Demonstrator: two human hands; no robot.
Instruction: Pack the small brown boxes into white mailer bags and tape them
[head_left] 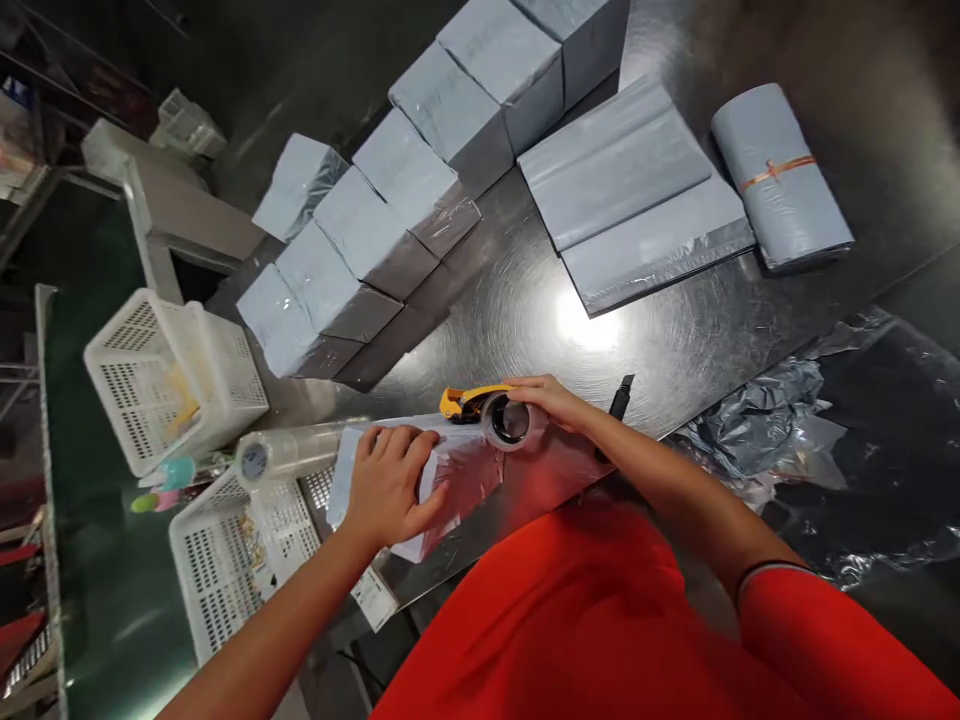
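Grey plastic-wrapped parcel [469, 465], glossy, creased, at the bench's [495, 300] near edge. Wrapped boxes [367, 225] rowed beyond; flat grey mailers [615, 170] and an orange-tied roll [784, 190] farther right. Black cutter [621, 398] by my right forearm. My left hand [390, 475] lies on the parcel, fingers slightly spread; my right hand [551, 400] grips the yellow tape dispenser [452, 404], partly hiding the parcel.

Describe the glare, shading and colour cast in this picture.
Head view: white glare on the metal table, beside the flat grey bags; head view: row of parcels, facing sides darker than tops; head view: reddish tinge on the parcel under the left hand, likely reflected from the red shirt.
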